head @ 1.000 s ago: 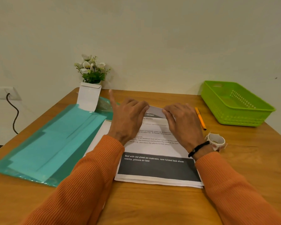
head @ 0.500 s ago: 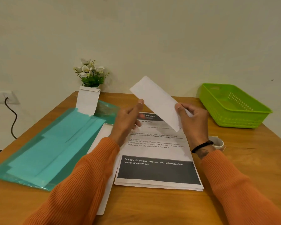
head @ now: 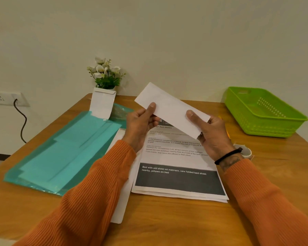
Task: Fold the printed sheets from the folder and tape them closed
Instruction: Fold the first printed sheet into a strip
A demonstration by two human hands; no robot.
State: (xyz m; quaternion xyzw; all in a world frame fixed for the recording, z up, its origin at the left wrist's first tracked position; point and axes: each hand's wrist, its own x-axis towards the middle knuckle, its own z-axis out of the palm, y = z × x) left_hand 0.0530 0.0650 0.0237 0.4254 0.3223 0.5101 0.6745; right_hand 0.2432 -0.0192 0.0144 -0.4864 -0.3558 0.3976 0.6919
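Folded sheet (head: 171, 110) held up above the counter (head: 274, 174), tilted, far end higher at left, near end lower at right. Left hand (head: 140, 126) pinches its left part, thumb on the facing side, fingers behind. Right hand (head: 212, 132) pinches the right end, thumb on top, fingers curled behind. Blank white side faces the camera.

Printed sheets (head: 178, 167) lie stacked flat on the counter below the hands, top page shows text and a dark banner with white lettering; edges of lower pages stick out at the bottom. Another white sheet (head: 122, 206) pokes out under the left sleeve (head: 89, 197), partly hidden.

Teal folder (head: 60, 153) lies open on the counter to the left, touching or overlapping the white sheet's edge, cannot tell which. White envelope (head: 102, 102) stands leaning at the folder's far end, in front of a small plant with white flowers (head: 105, 73).

Tape roll (head: 245, 151) sits on the counter just behind the right wrist, mostly hidden. Orange pen (head: 227, 132) barely visible behind the right hand. Green basket (head: 263, 112) at far right. Wall socket with black cable (head: 20, 118) at left.
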